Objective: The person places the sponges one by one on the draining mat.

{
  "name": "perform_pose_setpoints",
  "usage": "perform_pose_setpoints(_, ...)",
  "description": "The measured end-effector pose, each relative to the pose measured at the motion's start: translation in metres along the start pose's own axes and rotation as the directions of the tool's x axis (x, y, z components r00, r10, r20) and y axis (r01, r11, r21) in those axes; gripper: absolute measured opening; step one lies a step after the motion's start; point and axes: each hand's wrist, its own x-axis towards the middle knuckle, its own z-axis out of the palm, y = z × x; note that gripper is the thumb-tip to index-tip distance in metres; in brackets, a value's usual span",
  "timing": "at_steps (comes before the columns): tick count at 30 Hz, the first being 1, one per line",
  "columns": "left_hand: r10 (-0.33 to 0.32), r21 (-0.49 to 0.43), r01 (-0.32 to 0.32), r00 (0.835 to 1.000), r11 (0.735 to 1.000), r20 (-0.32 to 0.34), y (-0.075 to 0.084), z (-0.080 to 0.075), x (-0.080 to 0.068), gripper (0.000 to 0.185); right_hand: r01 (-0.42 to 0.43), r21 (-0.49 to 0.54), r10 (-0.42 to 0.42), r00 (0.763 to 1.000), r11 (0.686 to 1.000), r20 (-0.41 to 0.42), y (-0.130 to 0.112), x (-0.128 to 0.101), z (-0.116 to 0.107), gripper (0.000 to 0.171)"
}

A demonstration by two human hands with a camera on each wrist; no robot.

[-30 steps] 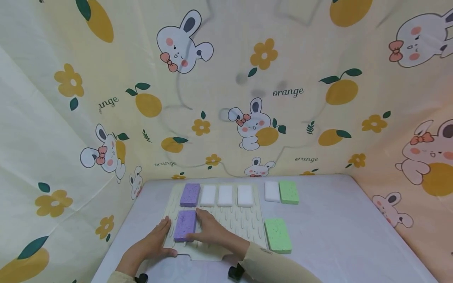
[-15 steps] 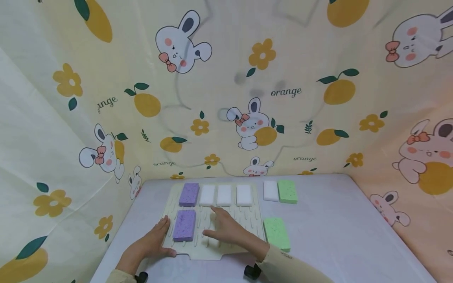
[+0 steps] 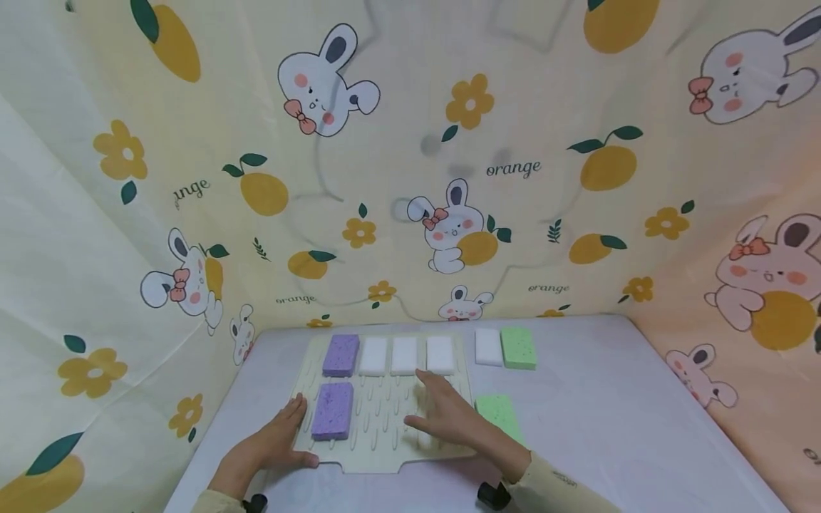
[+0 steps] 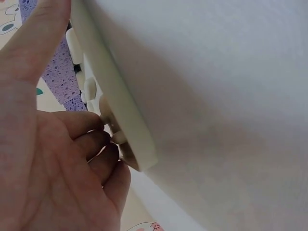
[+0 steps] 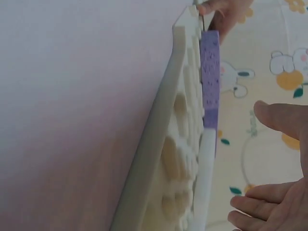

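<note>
A cream mat with raised ridges (image 3: 372, 450) lies on the table. My left hand (image 3: 269, 440) rests at its front left corner, fingertips against the left edge and thumb by the front edge; the left wrist view shows the fingers touching the mat's side (image 4: 120, 110). Over the mat's right part hovers my right hand (image 3: 452, 417), holding nothing, thumb and fingers spread apart. On the mat sit a front purple sponge (image 3: 333, 411) and, in the back row, another purple sponge (image 3: 341, 355) beside three white sponges (image 3: 405, 355).
Right of the mat lies a green sponge (image 3: 500, 413), partly hidden behind my right hand. Farther back, a white sponge (image 3: 489, 347) and a second green sponge (image 3: 518, 348) lie side by side. A printed cloth (image 3: 385, 142) rises behind the table.
My right hand has let go of the front purple sponge, leaving it on the mat, and has moved right across the ridges. The left hand has stayed at the corner.
</note>
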Motion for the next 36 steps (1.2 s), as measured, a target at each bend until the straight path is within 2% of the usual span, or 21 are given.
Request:
perform_pose_setpoints(10,-0.016,-0.021,0.017,1.000,1.000,0.019,0.005,-0.004,-0.001,0.132,-0.056,-0.074,0.052,0.998,0.996,-0.047,0.027,-0.027,-0.028,0.098)
perform_pose_setpoints(17,-0.018,-0.044,0.019,1.000,0.999,0.011,0.006,-0.006,-0.002,0.134,-0.110,-0.053,0.108,0.993,0.993,-0.036,0.048,-0.048,-0.046,0.102)
perform_pose_setpoints(24,-0.015,-0.028,0.015,1.000,1.000,-0.004,0.005,-0.005,0.000,0.137,-0.106,-0.086,0.106,0.994,0.991,-0.007,0.068,-0.068,-0.061,0.109)
perform_pose_setpoints(29,-0.007,-0.032,0.006,1.000,0.999,-0.014,0.004,-0.006,0.004,0.139,-0.137,-0.074,0.140,0.990,0.988,0.025,0.078,-0.079,-0.070,0.114)
perform_pose_setpoints(36,-0.024,-0.059,0.026,0.999,0.998,0.029,0.004,-0.007,0.007,0.142,-0.180,-0.017,0.180,0.979,0.984,0.092,0.090,-0.095,-0.075,0.124)
